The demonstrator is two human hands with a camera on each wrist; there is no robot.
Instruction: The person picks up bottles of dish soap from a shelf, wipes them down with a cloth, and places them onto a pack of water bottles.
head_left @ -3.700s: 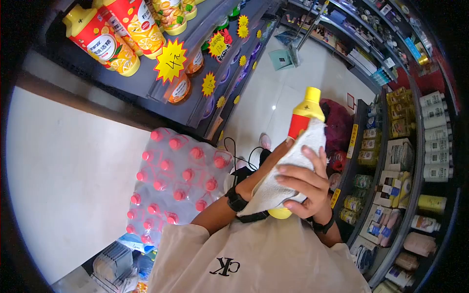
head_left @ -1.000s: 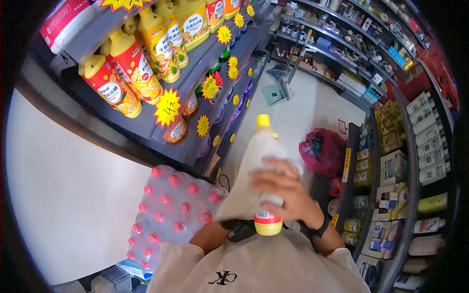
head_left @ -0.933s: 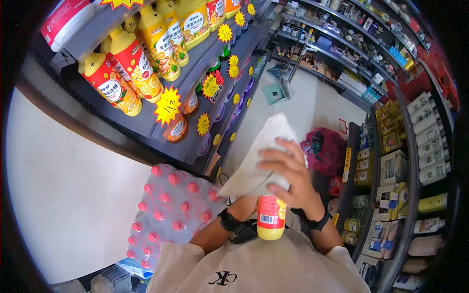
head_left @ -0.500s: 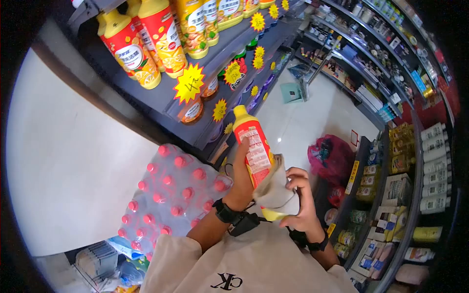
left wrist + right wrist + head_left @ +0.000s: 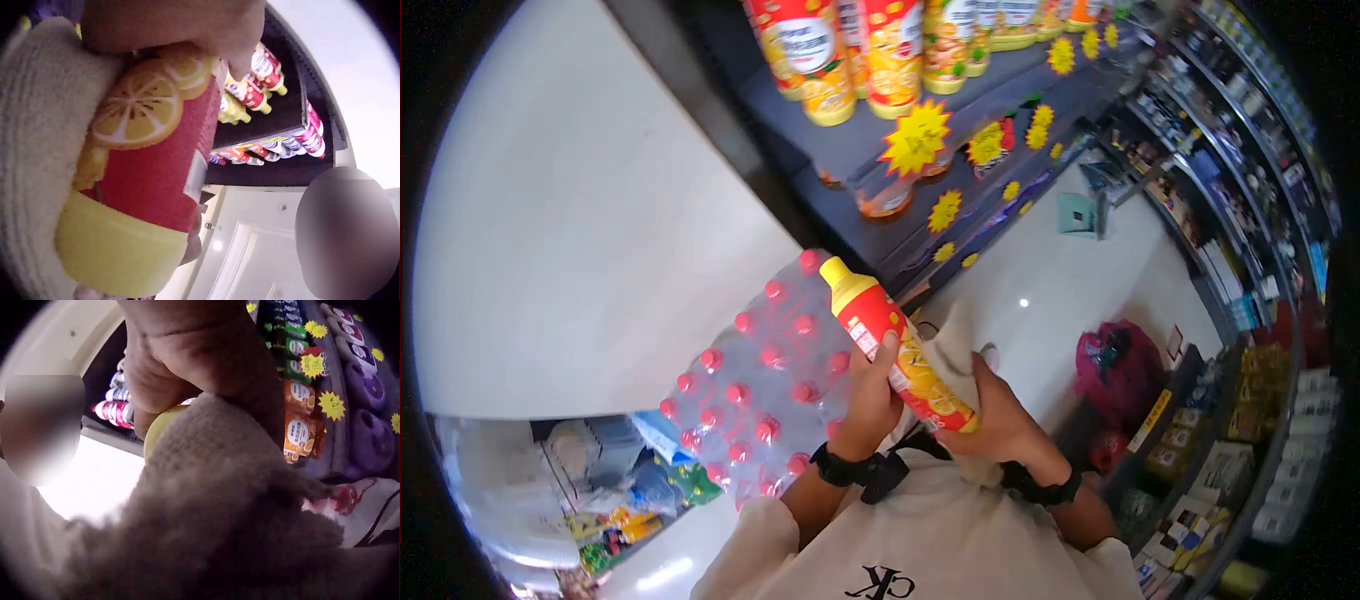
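Two hands grasp the dish soap bottle at the centre of the frame, tilted: your left hand grips its side, while your right hand clasps its yellow base, with the cloth against the bottle.

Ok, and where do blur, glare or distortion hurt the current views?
Head: fisheye bending, black corners, smeared price tag, a glare spot on the floor. Left wrist: grainy, blurred oval lower right. Right wrist: cloth dark and blurred, burnt-out white patch at left.
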